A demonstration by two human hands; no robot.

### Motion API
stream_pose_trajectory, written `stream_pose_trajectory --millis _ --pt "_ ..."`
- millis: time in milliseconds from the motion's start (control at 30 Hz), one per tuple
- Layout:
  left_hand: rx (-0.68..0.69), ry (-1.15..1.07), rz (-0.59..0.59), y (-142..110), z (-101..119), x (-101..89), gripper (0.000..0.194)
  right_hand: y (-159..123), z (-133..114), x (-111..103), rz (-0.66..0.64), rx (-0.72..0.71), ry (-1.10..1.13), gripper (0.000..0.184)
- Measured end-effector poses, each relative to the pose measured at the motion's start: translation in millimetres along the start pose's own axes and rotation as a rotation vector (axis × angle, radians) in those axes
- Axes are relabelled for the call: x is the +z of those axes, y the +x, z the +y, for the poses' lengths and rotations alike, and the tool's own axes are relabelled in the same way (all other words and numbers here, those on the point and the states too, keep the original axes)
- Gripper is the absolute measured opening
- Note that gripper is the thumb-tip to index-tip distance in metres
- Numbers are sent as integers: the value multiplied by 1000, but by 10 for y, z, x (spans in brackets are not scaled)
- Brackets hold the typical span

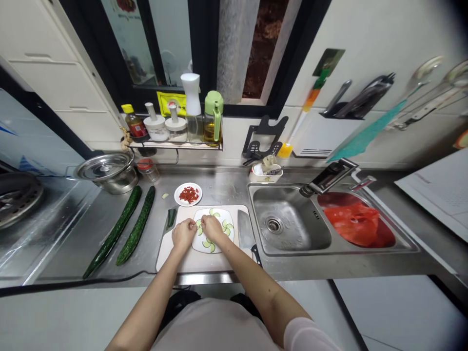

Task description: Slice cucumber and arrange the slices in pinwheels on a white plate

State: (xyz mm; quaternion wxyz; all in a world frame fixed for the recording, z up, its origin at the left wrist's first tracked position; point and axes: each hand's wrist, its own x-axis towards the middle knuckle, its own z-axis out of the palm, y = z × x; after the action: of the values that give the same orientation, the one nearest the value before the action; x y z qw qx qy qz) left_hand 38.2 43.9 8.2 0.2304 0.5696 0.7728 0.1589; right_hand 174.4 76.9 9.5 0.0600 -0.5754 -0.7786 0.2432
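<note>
A square white plate (221,251) lies on a pale cutting board (171,261). Thin cucumber slices (209,245) are set out on it in curved clusters. My left hand (184,233) is at the plate's left edge, fingertips pinched together. Over the plate's upper left, my right hand (212,228) has its fingers closed beside a cluster of slices. Whatever is between the fingers of either hand is too small to make out. A cleaver (245,230) rests along the board's right side. A cucumber end piece (171,218) lies at the upper left corner.
Two whole cucumbers (119,229) lie at the left, near a lidded steel pot (117,178). Behind the board is a small plate (176,197) of chopped red bits (189,194). A double sink (292,253) is on the right, with a red plastic bag (353,224) in one basin.
</note>
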Motion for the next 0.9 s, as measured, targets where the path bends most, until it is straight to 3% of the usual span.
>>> stream_pose_trajectory --millis 567,700,900 --pt "63 75 14 24 -96 41 18 0 -41 45 -12 7 -112 21" --pt "80 107 51 22 -67 48 21 -11 -46 43 -15 16 -118 20" --pt "122 169 16 37 -7 61 21 -23 -38 55 4 -3 -128 21"
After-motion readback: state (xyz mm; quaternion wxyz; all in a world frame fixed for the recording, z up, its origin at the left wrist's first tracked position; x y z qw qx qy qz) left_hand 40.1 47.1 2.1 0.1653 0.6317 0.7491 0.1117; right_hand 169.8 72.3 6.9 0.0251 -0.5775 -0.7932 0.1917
